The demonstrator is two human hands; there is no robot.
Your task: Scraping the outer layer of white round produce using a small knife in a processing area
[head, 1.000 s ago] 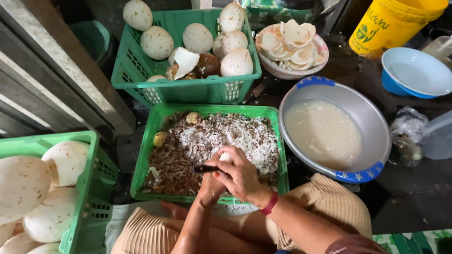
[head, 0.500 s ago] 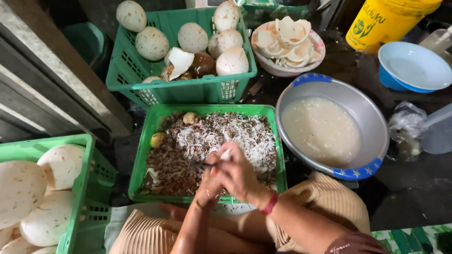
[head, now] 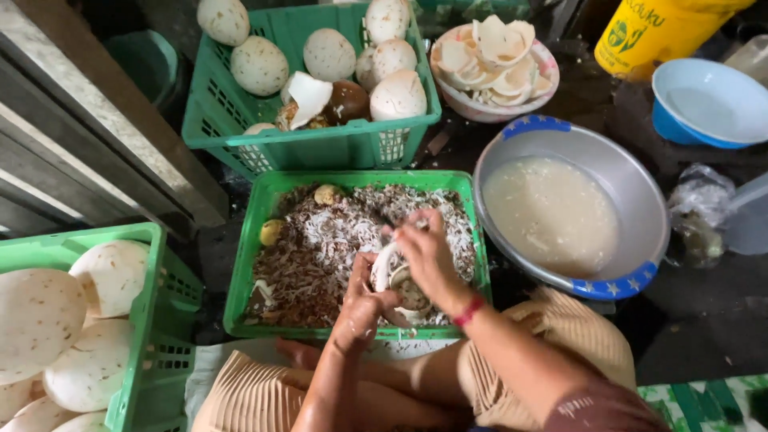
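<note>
Knees: the person's lap, in tan pleated cloth [head: 560, 336], fills the bottom edge, with both forearms reaching forward over it.
Left hand: the left hand [head: 364, 300] cups a peeled white coconut piece [head: 392, 276] from the left and below; its grip is curled tight around the piece.
Right hand: the right hand [head: 428, 256], a red band [head: 468, 310] at its wrist, lies over the piece's right side; its grip is pressed against the piece, though what lies under the fingers cannot be told.
Coconut piece: held between both hands, just above the near right part of the scrap basket.
Scrap basket: a green plastic basket [head: 248, 264] holds brown and white shavings [head: 320, 256], with two small yellowish lumps near its far left corner.
Left basket: a second green basket [head: 152, 344] at the near left holds peeled white coconuts [head: 48, 312].
Metal basin: a wide basin with a blue rim [head: 632, 240], just right of the scrap basket, holds cloudy whitish liquid.
Far basket: a third green basket [head: 240, 136] holds pale husked coconuts, one split open.
Far bowl: a patterned bowl [head: 548, 80] holds white coconut pieces.
Far right: a blue bowl [head: 704, 104] and a yellow bucket [head: 664, 32].
</note>
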